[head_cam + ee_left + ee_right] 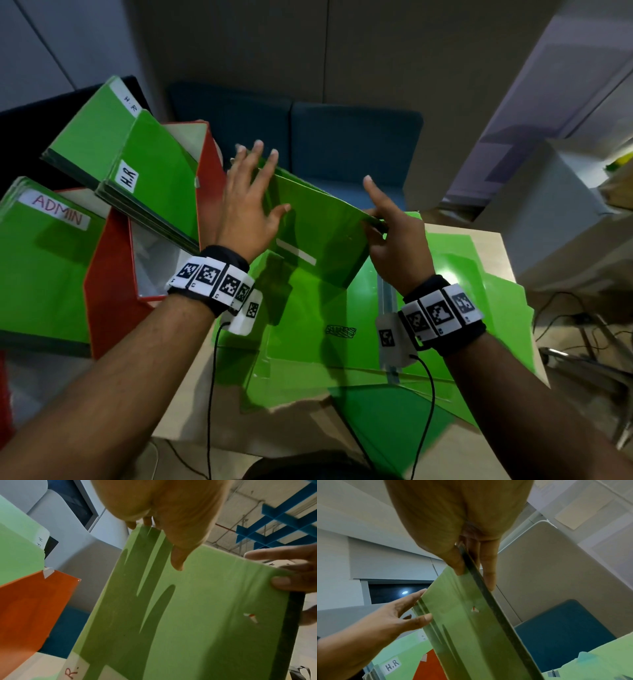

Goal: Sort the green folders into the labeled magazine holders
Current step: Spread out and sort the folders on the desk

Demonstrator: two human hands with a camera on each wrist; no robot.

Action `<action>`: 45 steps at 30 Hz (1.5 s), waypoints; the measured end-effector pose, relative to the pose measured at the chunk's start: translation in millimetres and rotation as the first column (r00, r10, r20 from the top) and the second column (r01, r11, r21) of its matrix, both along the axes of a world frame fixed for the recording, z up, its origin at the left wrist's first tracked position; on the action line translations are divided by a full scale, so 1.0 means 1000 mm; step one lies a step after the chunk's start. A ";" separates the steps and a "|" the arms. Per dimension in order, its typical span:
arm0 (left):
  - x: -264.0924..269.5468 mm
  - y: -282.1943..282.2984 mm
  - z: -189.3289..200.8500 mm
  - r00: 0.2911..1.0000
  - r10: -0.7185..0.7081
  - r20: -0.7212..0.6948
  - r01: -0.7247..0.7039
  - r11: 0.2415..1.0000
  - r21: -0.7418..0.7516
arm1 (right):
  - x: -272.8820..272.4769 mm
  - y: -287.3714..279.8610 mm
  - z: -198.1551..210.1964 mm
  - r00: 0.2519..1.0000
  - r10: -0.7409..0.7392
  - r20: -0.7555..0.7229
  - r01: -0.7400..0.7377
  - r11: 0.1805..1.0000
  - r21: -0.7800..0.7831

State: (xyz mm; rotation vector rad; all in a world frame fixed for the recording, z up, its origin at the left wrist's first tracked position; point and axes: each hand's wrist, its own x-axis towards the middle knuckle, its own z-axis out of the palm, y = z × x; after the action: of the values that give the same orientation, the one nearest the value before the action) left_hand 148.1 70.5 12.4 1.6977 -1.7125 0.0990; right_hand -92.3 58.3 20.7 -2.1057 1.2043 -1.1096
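Observation:
A green folder (322, 240) is held up tilted over the table. My right hand (376, 222) pinches its right edge between thumb and fingers, index finger pointing out. My left hand (263, 185) lies against the folder's left edge with straight, spread fingers. In the left wrist view the folder (197, 615) fills the frame below my left hand (171, 534). The right wrist view shows my right hand (471, 568) clamping the folder (467, 628) at its dark edge. Two red magazine holders (209, 192) (106, 274) stand at the left, with folders labelled H.R (154, 178) and ADMIN (44, 260).
Several more green folders (342, 325) lie spread on the light wooden table (493, 246) under my hands. A blue sofa (342, 137) stands behind the table. White cabinets and floor cables (565, 318) are at the right.

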 end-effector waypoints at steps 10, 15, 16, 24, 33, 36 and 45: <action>-0.007 0.001 -0.026 0.939 0.090 -0.333 -0.055 0.992 0.113 | -0.020 0.001 0.003 0.936 -0.096 0.339 0.029 0.980 0.198; -0.006 0.008 -0.040 0.900 0.203 -0.385 -0.145 0.974 0.175 | -0.037 -0.001 0.000 0.859 -0.186 0.477 0.041 0.954 0.299; -0.007 0.009 -0.041 0.881 0.241 -0.407 -0.173 0.965 0.197 | -0.038 -0.001 0.000 0.838 -0.214 0.502 0.046 0.944 0.326; -0.005 0.023 -0.047 0.724 0.449 -0.524 -0.346 0.893 0.288 | -0.050 -0.010 -0.014 0.713 -0.406 0.571 0.073 0.853 0.516; -0.006 0.034 -0.060 0.610 0.289 -0.738 -0.090 0.950 0.298 | -0.061 -0.025 -0.058 0.672 -0.552 0.493 0.093 0.723 0.684; 0.000 0.036 -0.056 0.635 0.275 -0.722 -0.102 0.956 0.275 | -0.062 -0.029 -0.071 0.735 -0.544 0.404 0.117 0.689 0.716; 0.000 0.046 -0.041 0.712 0.138 -0.689 0.027 0.974 0.223 | -0.045 -0.049 -0.062 0.829 -0.446 0.338 0.191 0.793 0.578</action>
State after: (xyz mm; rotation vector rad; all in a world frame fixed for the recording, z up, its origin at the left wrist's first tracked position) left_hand 147.7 116.2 -28.2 1.6345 -1.1069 -0.6637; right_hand -137.5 9.0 -41.1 -1.1562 1.4548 -1.1678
